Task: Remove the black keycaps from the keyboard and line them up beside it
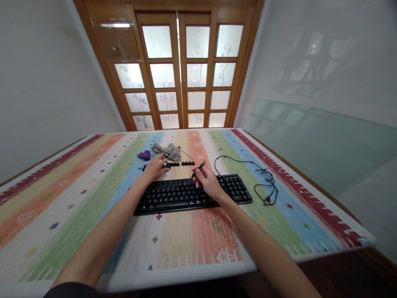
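A black keyboard (173,194) lies on the table in front of me, with a bare top row where keycaps are off. Behind it, a line of loose black keycaps (187,163) runs along the cloth. My left hand (156,167) is down at the left part of that line, thumb and fingertips closed about a keycap there, which they mostly hide. Above the keyboard's upper edge, my right hand (206,182) grips a keycap puller (200,165) with a dark handle; its thin wire ends point left over the top row.
Behind the keycaps lie a crumpled grey cloth (167,151), a purple cloth (144,155) and a thin brush-like stick (186,153). The keyboard's coiled USB cable (266,182) rests to the right. A striped tablecloth (93,198) covers the table; wooden glass doors (180,74) stand beyond.
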The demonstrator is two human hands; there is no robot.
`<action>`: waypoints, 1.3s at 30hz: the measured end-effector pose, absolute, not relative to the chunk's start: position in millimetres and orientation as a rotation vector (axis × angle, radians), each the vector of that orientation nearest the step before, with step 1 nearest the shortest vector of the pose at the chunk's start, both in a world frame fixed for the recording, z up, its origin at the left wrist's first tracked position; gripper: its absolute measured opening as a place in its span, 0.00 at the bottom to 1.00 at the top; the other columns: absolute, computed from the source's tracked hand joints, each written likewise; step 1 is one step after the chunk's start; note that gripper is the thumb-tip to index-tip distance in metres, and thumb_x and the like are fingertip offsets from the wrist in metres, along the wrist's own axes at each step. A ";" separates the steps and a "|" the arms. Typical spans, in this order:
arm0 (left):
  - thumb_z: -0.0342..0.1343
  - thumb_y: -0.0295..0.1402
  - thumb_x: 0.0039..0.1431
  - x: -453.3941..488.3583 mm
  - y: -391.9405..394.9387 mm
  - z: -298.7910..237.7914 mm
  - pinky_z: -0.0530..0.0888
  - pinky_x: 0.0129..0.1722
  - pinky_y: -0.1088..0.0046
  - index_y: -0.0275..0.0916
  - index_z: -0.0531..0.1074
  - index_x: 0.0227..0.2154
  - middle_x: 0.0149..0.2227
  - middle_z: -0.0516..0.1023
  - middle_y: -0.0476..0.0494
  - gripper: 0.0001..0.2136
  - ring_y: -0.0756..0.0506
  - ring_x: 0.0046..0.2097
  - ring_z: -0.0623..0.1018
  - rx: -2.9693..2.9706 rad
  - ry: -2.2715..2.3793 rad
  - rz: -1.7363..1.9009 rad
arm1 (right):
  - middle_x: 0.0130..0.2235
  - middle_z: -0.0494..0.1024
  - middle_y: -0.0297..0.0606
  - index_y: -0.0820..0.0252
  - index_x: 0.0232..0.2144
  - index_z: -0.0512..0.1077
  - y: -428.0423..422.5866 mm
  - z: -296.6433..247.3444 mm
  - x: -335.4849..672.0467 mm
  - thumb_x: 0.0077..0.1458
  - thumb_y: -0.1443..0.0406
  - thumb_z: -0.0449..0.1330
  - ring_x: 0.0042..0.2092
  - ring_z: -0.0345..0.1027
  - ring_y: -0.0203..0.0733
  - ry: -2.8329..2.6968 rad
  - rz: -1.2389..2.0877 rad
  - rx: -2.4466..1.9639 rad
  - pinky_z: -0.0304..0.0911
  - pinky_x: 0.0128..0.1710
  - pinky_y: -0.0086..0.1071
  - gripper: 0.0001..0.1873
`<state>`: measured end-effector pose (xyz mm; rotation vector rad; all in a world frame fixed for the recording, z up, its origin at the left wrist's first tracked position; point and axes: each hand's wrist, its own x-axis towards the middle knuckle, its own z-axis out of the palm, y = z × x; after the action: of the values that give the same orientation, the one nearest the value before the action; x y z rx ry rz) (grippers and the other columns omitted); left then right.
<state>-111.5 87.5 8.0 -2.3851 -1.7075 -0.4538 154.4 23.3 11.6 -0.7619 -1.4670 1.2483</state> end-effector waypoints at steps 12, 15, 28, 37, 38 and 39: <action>0.62 0.35 0.54 -123.3 83.9 9.4 0.71 0.51 0.59 0.40 0.75 0.37 0.46 0.71 0.38 0.09 0.36 0.51 0.71 -2.365 -1.751 -0.452 | 0.24 0.72 0.31 0.61 0.38 0.69 22.2 12.5 154.3 0.53 0.43 0.57 0.19 0.63 0.31 -1.486 1.236 -0.772 0.59 0.19 0.26 0.27; 0.62 0.35 0.54 -124.7 84.3 7.4 0.71 0.52 0.58 0.40 0.74 0.38 0.46 0.72 0.38 0.09 0.35 0.52 0.71 -2.351 -1.745 -0.487 | 0.24 0.72 0.31 0.61 0.38 0.69 23.1 12.3 154.9 0.53 0.43 0.57 0.19 0.64 0.31 -1.491 1.226 -0.769 0.59 0.19 0.26 0.27; 0.61 0.37 0.54 -129.2 74.9 7.6 0.71 0.52 0.59 0.41 0.74 0.40 0.47 0.71 0.38 0.11 0.36 0.51 0.71 -2.316 -1.745 -0.499 | 0.24 0.71 0.30 0.61 0.38 0.68 22.5 13.8 156.4 0.54 0.44 0.56 0.19 0.63 0.31 -1.500 1.195 -0.760 0.60 0.20 0.26 0.26; 0.49 0.42 0.65 -104.7 25.1 10.3 0.69 0.53 0.61 0.39 0.75 0.38 0.42 0.76 0.41 0.14 0.40 0.48 0.73 -2.467 -1.696 -0.777 | 0.27 0.72 0.32 0.61 0.42 0.68 23.6 6.0 152.9 0.61 0.50 0.52 0.21 0.64 0.32 -1.694 1.060 -0.772 0.60 0.23 0.28 0.20; 0.48 0.42 0.66 -98.5 19.5 10.9 0.69 0.53 0.61 0.39 0.75 0.39 0.42 0.77 0.41 0.15 0.41 0.48 0.73 -2.509 -1.679 -0.807 | 0.28 0.72 0.32 0.61 0.42 0.68 23.3 5.7 151.9 0.62 0.51 0.52 0.21 0.64 0.32 -1.713 1.049 -0.775 0.60 0.24 0.29 0.19; 0.48 0.42 0.66 -92.2 14.3 11.4 0.70 0.52 0.61 0.39 0.75 0.40 0.43 0.77 0.41 0.15 0.41 0.49 0.74 -2.541 -1.661 -0.839 | 0.28 0.73 0.32 0.61 0.42 0.68 22.9 5.4 150.7 0.62 0.52 0.52 0.21 0.64 0.32 -1.734 1.036 -0.778 0.61 0.24 0.29 0.18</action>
<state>-92.2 14.3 11.4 -2.5415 -1.6608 -0.8386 150.7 22.9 5.4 -0.7776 -1.7341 1.0361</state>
